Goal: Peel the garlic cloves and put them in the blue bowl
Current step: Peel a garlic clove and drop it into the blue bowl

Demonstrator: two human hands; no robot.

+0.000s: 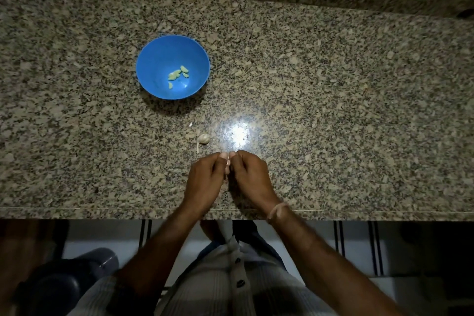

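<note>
Several peeled cloves [178, 74] are lying in the blue bowl [154, 49]; one unpeeled clove [203, 138] is lying on the table [333, 110], just beyond your fingertips. Your left hand [205, 177] and right hand [250, 174] are meeting in a narrow pinching grip on a small pale piece [227, 165], apparently another clove, mostly hidden.

One blue bowl [159, 54], about five peeled cloves [175, 75], one unpeeled clove [203, 138].

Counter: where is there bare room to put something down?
Bare counter stretches right of the blue bowl and right hand, and left of the bowl and left hand. Crowded between the bowl and the hands pinching a clove: a garlic piece and a peel scrap.
</note>
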